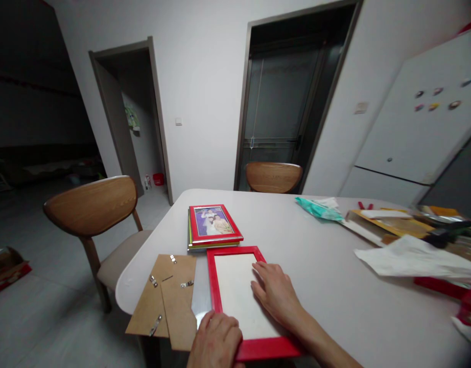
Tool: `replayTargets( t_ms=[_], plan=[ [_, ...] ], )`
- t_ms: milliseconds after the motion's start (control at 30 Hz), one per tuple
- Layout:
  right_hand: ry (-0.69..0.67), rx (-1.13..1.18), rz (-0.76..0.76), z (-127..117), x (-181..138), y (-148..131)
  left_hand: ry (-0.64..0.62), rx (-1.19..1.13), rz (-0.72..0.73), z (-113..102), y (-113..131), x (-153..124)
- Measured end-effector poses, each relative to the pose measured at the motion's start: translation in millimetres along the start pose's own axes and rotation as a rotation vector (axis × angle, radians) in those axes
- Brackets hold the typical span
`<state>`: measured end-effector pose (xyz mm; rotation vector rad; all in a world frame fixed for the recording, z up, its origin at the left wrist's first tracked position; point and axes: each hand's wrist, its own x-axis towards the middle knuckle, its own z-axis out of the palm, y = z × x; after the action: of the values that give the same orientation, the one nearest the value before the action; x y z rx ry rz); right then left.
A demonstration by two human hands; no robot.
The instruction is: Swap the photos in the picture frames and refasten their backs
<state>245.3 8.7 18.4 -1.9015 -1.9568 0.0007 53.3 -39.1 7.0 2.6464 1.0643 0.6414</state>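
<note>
A red picture frame [213, 280] lies flat on the white table, with a plain white sheet [235, 291] filling its opening. At its near left corner, my left hand [216, 340] grips the edge with fingers curled over. My right hand [277, 296] rests across the right side of the frame, its fingers apart with tips on the white sheet. Left of the frame lies a brown backing board [143, 301] with metal clips and a stand leg. Just beyond sits a stack of picture frames, topped by a red framed photo [213, 222] of people in formal dress.
On the table's right side are a teal and white wrapper [320, 208], a yellow-edged box [392, 223], white paper [415, 255] and other clutter. Wooden chairs stand at the left [93, 207] and at the far side [274, 177]. The white table [315, 276] has rounded corners.
</note>
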Motion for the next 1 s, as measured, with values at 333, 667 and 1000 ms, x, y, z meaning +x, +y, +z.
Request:
replayTargets(
  t_ms=[333, 667, 1000],
  plan=[
    [-0.080, 0.090, -0.077, -16.8, -3.6, -26.3, 0.024, 0.106, -0.174, -49.0, -33.6, -37.6],
    [-0.217, 0.272, -0.306, 1.8, -19.4, -153.4, 0.024, 0.328, -0.617, -70.3, -87.1, -66.3],
    [-0.226, 0.404, -0.225, -0.6, -11.5, -148.6, 0.334, 0.189, -0.427, -77.6, -87.3, -76.0]
  ],
)
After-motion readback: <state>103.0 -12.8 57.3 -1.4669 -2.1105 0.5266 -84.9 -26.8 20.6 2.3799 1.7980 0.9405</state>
